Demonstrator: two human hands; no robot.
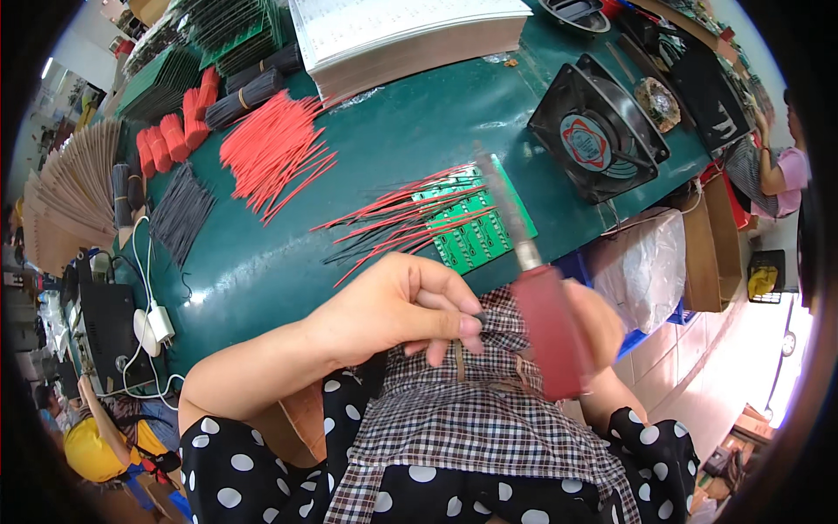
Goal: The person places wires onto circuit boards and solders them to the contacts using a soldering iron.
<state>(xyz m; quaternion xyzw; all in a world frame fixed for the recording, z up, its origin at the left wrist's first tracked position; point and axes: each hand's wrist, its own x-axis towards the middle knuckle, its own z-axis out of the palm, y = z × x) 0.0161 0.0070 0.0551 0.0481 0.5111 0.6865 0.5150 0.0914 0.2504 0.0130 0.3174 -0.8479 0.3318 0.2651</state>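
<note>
Over green tabletop (262,293), hold red-handled tool (539,297) by handle (552,345) only; probably light, stiff. Clamped in right hand (599,325). With left hand (410,306) curled, cannot tell grip.

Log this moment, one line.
left hand: curled, contents unclear | right hand: holding red-handled soldering iron | green circuit board: on table, under red and black wires

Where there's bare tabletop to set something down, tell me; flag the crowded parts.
One bare patch of table lies below the paper stack, between the red wires and green board. Another lies between the black wires and left forearm. The upper left is crowded with wire bundles and stacked boards.
</note>
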